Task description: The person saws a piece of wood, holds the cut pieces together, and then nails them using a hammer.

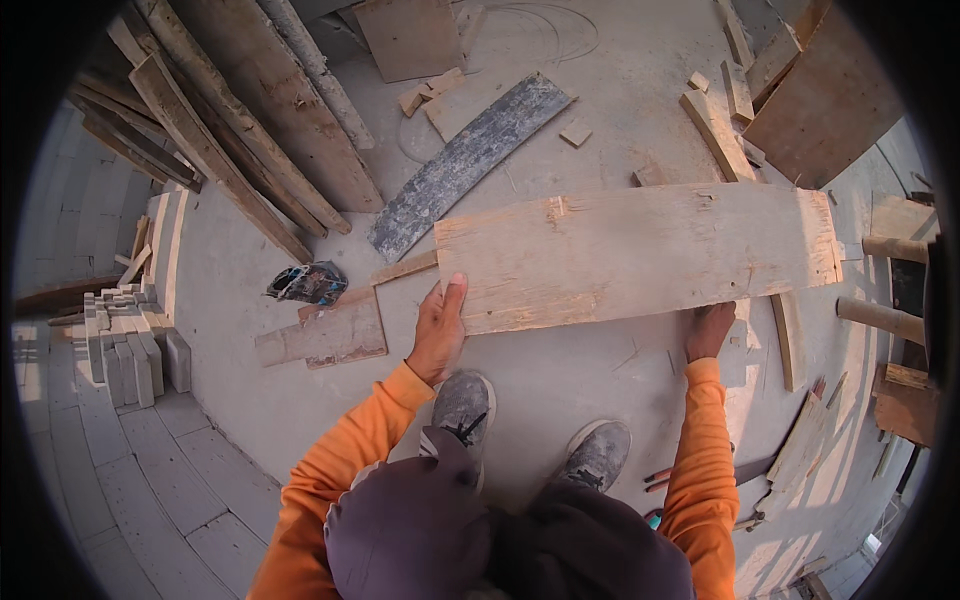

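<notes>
Both of my hands hold a long, pale wooden board [620, 255] with splintered, chipped ends, raised in front of me above the floor. My left hand [438, 330] grips its left end, thumb on the upper face and the other fingers beneath. My right hand [708, 328] is closed under the near edge toward the right, its fingers mostly hidden below the board. Beyond the board lies a dark, paint-spattered plank [470, 160]. Close to the left hand, a short, broken board piece [345, 330] rests on the floor.
Tall planks [240, 110] lean at the far left. A crumpled dark bundle [308, 283] lies left, near stacked pale blocks [135, 345]. Timber offcuts [715, 130] and a brown panel [825, 100] are at the far right. A handsaw [752, 470] lies by my right forearm.
</notes>
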The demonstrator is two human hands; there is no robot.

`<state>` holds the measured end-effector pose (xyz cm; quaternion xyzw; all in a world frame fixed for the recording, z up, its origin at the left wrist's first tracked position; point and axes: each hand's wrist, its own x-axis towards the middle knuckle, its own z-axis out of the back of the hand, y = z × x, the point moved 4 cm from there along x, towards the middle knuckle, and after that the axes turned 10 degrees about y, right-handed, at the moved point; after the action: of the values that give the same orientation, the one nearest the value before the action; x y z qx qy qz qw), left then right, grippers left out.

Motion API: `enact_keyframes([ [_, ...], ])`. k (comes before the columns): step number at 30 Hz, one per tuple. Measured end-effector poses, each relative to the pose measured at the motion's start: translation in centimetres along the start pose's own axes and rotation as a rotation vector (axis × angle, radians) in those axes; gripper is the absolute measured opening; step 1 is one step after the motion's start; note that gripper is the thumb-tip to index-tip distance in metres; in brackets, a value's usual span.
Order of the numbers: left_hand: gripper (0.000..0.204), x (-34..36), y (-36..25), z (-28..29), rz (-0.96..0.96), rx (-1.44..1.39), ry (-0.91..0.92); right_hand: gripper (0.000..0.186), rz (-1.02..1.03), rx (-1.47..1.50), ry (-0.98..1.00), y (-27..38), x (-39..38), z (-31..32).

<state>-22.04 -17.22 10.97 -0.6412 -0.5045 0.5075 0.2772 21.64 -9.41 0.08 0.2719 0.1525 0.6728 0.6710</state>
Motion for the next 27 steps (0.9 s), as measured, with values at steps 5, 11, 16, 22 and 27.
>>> enact_keyframes([
  [5, 0.058, 0.6, 5.5, -2.4, 0.018, 0.165, 0.051, 0.060, -0.324, -0.344, -0.340, -2.3, -9.4, 5.6],
  [11, 0.054, 2.7, 10.5, -4.6, 0.142, 0.370, 0.190, 0.061, -0.808, 1.468, -0.198, 3.7, -15.7, 1.3],
  [16, 0.058, 2.7, 11.8, -1.6, 0.123, 0.351, 0.223, 0.048, -0.862, 1.529, -0.263, 8.0, -16.1, -1.2],
  [22, 0.053, 2.4, 10.2, 2.6, 0.131, 0.418, 0.197, 0.050, -1.062, 1.429, -0.030, 11.5, -18.4, -2.8],
  [27, 0.059, 5.2, 9.4, -0.1, 0.149, 0.593, 0.175, 0.057, -1.019, 1.315, 0.071, 8.4, -14.6, -2.2],
])
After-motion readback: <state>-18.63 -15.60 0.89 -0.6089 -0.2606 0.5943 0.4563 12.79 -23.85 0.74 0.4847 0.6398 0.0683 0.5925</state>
